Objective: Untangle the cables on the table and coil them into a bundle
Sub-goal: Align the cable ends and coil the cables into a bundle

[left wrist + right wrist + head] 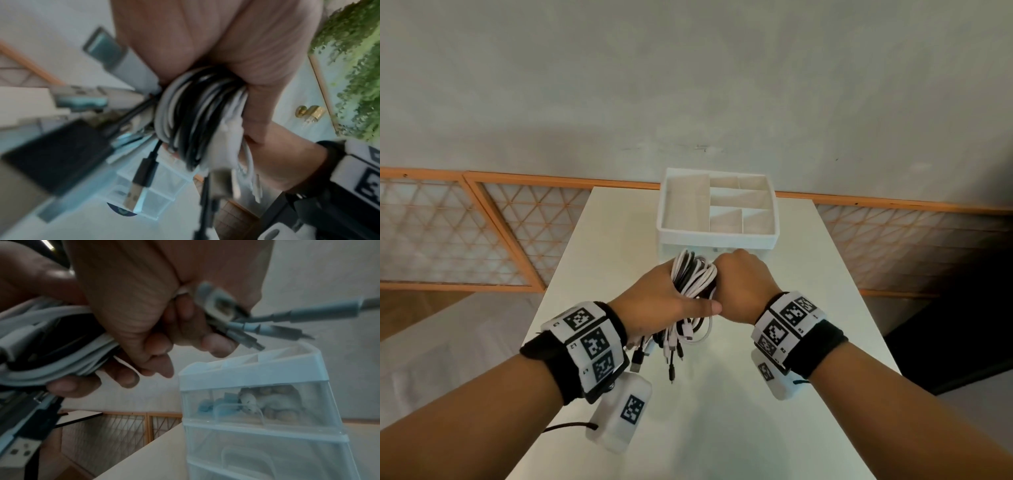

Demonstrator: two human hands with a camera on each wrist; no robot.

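Cable bundle (pixel 693 279): black and white loops gathered together, held in the air above the worktop (pixel 722 394), just on the near side of the white drawer organiser (pixel 717 209).

Left hand (pixel 654 301): wrapped round the loops, thumb laid across the front. Right hand (pixel 739 284): curled against the side of the bundle farther from the left hand; the right wrist view shows its fingers (pixel 156 344) pinching several white plug ends (pixel 252 331).

Loose ends (pixel 671 353) hang below the left hand, nearer the person than the organiser; the black USB plug (pixel 134 193) dangles free.

Risks, as judged:
- Nothing binds the bundle. If either hand relaxes, the springy loops will probably open out and cross again.
- Dangling plugs could swing into the loops or catch the organiser's rim, pulling a turn out.
- Plug ends pinched in the right hand may slip, since they are smooth and splayed.
- Tight winding could kink the thinner white leads.
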